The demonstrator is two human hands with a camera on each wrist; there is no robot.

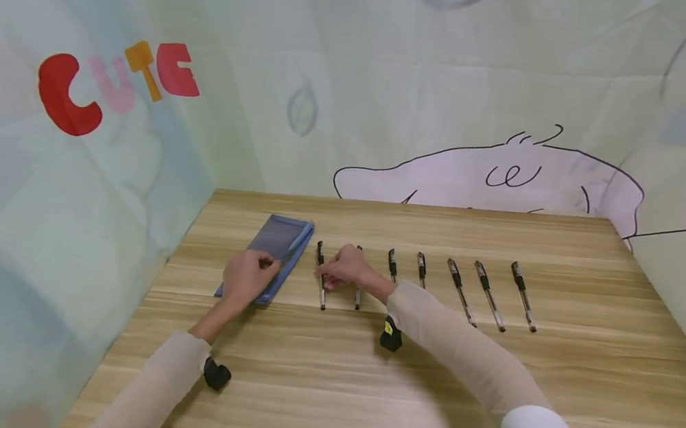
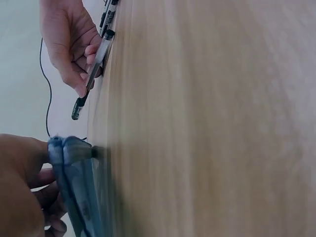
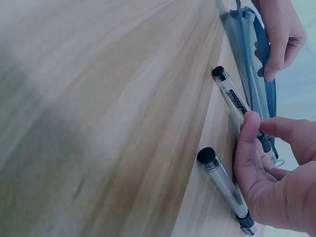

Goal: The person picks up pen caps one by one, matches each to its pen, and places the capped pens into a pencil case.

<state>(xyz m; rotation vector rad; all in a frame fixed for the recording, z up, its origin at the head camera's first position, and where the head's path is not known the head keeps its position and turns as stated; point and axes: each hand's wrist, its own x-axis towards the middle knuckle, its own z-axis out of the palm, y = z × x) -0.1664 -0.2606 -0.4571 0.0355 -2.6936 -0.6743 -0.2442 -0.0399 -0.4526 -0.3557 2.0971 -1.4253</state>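
Note:
A flat blue zip pouch (image 1: 282, 232) with a greyish see-through face lies on the left of the table. My left hand (image 1: 247, 275) pinches its right-hand edge, which rises a little in the right wrist view, where the pouch (image 3: 269, 94) shows behind the pens. To the right of it, my right hand (image 1: 347, 267) grips a black-capped clear gel pen (image 1: 322, 298) between thumb and finger, as the left wrist view shows with the pen (image 2: 101, 52). Another pen (image 1: 357, 299) lies partly hidden beneath that hand.
Further right, several similar pens lie in a row, among them one pen (image 1: 462, 291) and the rightmost pen (image 1: 524, 297). The right forearm covers the lower ends of two. Printed cloth walls (image 1: 455, 80) stand behind and beside the wooden table (image 1: 301, 389).

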